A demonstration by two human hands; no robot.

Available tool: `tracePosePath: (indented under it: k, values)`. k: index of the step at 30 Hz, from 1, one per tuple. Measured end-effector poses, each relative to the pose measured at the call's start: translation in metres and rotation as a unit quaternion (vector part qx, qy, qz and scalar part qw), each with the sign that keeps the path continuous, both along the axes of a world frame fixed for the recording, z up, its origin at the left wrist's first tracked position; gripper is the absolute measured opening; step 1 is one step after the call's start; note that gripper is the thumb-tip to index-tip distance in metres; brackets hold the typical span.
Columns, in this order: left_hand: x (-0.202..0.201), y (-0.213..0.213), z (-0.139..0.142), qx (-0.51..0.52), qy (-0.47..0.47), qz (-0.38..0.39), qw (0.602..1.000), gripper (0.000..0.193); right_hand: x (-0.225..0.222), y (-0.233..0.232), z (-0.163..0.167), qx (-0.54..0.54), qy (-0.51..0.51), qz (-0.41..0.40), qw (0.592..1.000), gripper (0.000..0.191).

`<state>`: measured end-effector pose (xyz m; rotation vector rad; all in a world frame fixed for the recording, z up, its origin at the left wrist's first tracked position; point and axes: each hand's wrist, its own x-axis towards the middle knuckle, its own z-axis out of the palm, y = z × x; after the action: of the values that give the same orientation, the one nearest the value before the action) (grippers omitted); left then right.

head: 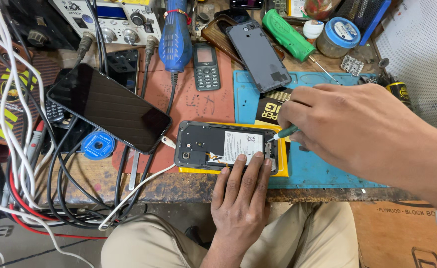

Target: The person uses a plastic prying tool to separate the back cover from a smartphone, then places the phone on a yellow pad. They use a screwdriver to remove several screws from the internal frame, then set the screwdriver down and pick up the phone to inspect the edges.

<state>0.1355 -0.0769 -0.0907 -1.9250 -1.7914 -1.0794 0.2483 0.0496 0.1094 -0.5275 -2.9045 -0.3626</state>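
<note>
**Open phone pinned flat, screwdriver tip at its right end**

The opened phone (pixel 227 148) lies face down near the front edge of the worktop (pixel 188 184), its back removed and its battery and dark inner frame showing. It rests on a yellow pad (pixel 281 166) that overlaps a blue mat (pixel 322 171). The left hand (pixel 239 201) reaches up from below with fingers spread flat – the fingertips press on the phone's lower edge and hold nothing. The right hand (pixel 347 126) is closed narrowly round a small green-handled screwdriver (pixel 284 133), its tip touching the phone's right end.

To my eye the phone is light and stiff, but delicate in this state: the exposed board and the thin flat cable near the battery would not take pressure well. The rim and the solid frame look like the safe places to take hold of – where the left fingers already sit. The pad beneath probably stops it sliding. The screwdriver is slim and wants a pinch near the tip, as it has now.

Its grey back cover (pixel 258 55) lies apart on the mat's upper corner. A larger black phone (pixel 108 107) sits to the left among cables (pixel 55 188), with a small keypad phone (pixel 206 66) behind it, beside a blue tool (pixel 175 39).
</note>
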Motion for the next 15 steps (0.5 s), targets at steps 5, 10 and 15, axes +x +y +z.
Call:
tracePosePath:
  k: [5, 10, 15]
  values:
    - [0.000, 0.000, 0.000, 0.001, 0.000, 0.002, 1.000, 0.052, -0.004, -0.005, 0.000, -0.032, -0.307, -0.310, 0.899, 0.044]
    - [0.000, 0.001, 0.000, 0.005, 0.006, 0.003, 1.000, 0.052, 0.002, -0.002, -0.003, -0.077, -0.065, -0.101, 0.990, 0.032]
    - [0.000, 0.001, 0.001, 0.009, 0.008, 0.008, 1.000, 0.048, 0.014, -0.005, -0.024, -0.164, 0.032, -0.180, 0.969, 0.030]
